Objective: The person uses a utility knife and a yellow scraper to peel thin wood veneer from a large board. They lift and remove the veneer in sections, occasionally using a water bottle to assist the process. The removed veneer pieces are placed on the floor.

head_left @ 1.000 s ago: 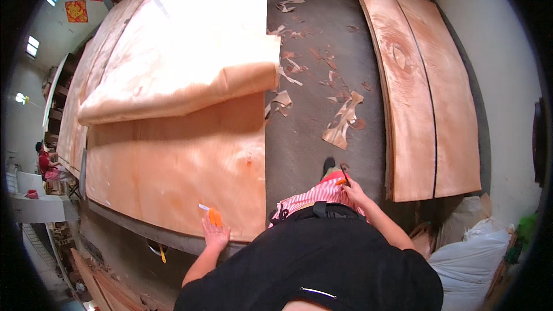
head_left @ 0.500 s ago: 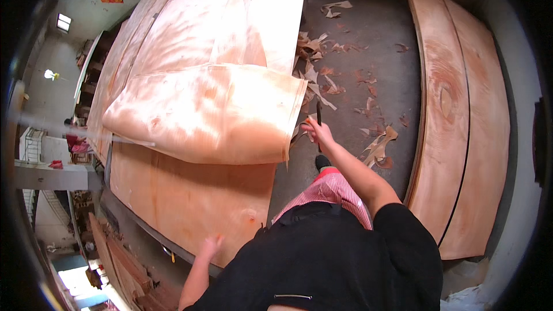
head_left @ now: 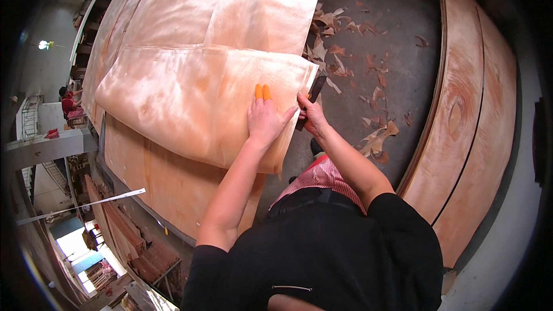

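A large pale wood veneer sheet (head_left: pixel 173 89) lies folded over on itself on a broad stack of veneer (head_left: pixel 173 8). My left hand (head_left: pixel 265 122) rests flat on the fold near its right edge, fingers stretched out. Orange finger covers (head_left: pixel 262 92) sit on two of its fingers. Right beside that edge, my right hand (head_left: pixel 314 117) is closed around a dark, flat, knife-like blade (head_left: pixel 318 86). The blade stands slanted along the sheet's side. Its grip is mostly hidden by my fingers.
Torn veneer scraps (head_left: pixel 328 23) litter the grey floor beyond the stack's right side. Another veneer stack (head_left: pixel 461 109) stands at the right by the wall. Far left, a person in red (head_left: pixel 70 105) is near a light-coloured beam (head_left: pixel 46 141).
My left hand has moved up and right from the stack's near edge onto the folded sheet. My right hand has brought the blade up against the sheet's edge. The view has shifted slightly.
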`<state>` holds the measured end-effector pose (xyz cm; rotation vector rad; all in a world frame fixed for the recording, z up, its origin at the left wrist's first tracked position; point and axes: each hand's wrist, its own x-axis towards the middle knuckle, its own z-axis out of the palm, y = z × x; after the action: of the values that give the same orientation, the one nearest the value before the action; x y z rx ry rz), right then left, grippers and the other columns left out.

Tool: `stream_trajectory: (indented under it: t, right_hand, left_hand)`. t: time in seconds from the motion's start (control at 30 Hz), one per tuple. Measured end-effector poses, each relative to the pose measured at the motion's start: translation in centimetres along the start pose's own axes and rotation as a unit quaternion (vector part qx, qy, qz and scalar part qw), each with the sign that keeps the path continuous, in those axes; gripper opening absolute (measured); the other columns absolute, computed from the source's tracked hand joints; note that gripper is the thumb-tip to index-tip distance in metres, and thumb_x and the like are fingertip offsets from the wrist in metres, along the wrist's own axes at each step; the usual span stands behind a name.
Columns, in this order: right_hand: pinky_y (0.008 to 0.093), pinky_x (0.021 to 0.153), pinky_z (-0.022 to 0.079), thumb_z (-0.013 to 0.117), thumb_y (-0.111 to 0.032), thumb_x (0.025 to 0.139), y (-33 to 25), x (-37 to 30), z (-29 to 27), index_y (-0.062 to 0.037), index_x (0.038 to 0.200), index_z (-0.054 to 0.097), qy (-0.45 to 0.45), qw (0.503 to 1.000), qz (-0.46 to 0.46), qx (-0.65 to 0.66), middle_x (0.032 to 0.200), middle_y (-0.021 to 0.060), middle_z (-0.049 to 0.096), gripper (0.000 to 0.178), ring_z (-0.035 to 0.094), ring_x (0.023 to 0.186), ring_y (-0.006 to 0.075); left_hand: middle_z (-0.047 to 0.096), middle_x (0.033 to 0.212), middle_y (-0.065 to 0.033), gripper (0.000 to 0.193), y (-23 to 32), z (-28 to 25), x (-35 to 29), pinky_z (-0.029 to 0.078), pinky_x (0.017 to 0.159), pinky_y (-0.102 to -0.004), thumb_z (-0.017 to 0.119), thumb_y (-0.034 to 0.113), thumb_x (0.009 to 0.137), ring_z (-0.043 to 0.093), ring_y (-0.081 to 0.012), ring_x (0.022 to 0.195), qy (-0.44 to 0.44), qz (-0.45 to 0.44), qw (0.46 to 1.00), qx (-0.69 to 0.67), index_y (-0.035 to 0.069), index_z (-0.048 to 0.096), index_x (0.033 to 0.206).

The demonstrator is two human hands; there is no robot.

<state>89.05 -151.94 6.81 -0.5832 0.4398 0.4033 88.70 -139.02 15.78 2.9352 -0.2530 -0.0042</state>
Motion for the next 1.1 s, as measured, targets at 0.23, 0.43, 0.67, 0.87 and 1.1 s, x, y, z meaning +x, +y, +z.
stream_trajectory:
  t: [0.23,0.43,0.67,0.87,1.1]
  right_hand:
    - [0.0173,0.037,0.021,0.053,-0.028,0.083,-1.7,0.1,1.9,-0.0126,0.072,0.049,-0.085,0.996,0.013,0.019,0.054,-0.0061,0.041,0.019,0.028,0.039,0.0033]
    - [0.0177,0.037,0.02,0.052,-0.027,0.084,-1.1,0.1,2.7,-0.0124,0.073,0.049,-0.124,0.991,0.028,0.037,0.053,-0.0062,0.038,0.018,0.027,0.038,0.0033]
    - [0.0182,0.037,0.02,0.052,-0.024,0.083,-1.6,-0.8,5.7,-0.0129,0.069,0.047,-0.139,0.989,0.042,0.028,0.052,-0.0072,0.036,0.018,0.026,0.039,0.0034]
    - [0.0193,0.039,0.02,0.055,-0.026,0.081,-2.4,-1.5,7.4,-0.0145,0.067,0.046,-0.081,0.995,-0.016,-0.062,0.051,-0.0077,0.033,0.021,0.026,0.04,0.0037]
    - [0.02,0.039,0.019,0.058,-0.028,0.079,-2.0,-1.2,7.3,-0.016,0.065,0.047,-0.056,0.989,-0.041,-0.131,0.05,-0.0088,0.032,0.022,0.024,0.038,0.0043]
  left_hand:
    - [0.044,0.112,-0.0243,0.077,0.5,0.3,1.8,0.034,0.089,-0.0403,0.061,0.05,0.066,0.041,-0.0329,0.109,0.051,0.024,0.998,0.039,-0.009,0.043,0.111]
    - [0.048,0.106,-0.0237,0.067,0.8,-1.2,1.7,0.04,0.082,-0.0379,0.058,0.047,0.071,0.047,-0.0324,0.1,0.043,-0.015,0.999,-0.008,-0.009,0.046,0.105]
    - [0.053,0.098,-0.0203,0.05,1.5,-4.3,1.3,0.044,0.073,-0.0398,0.054,0.039,0.075,0.053,-0.0335,0.088,0.04,-0.106,0.99,-0.09,-0.003,0.05,0.103]
    - [0.053,0.063,-0.0142,0.032,-2.1,-7.8,-0.5,0.039,0.05,-0.037,0.049,0.029,0.082,0.051,-0.0276,0.052,0.11,-0.185,0.964,-0.156,0.0,0.05,0.069]
    - [0.052,0.069,0.0022,0.023,-4.8,-13.8,-9.1,0.036,0.052,-0.0227,0.047,0.019,0.087,0.044,-0.0045,0.061,0.333,-0.179,0.826,-0.418,-0.002,0.056,0.081]
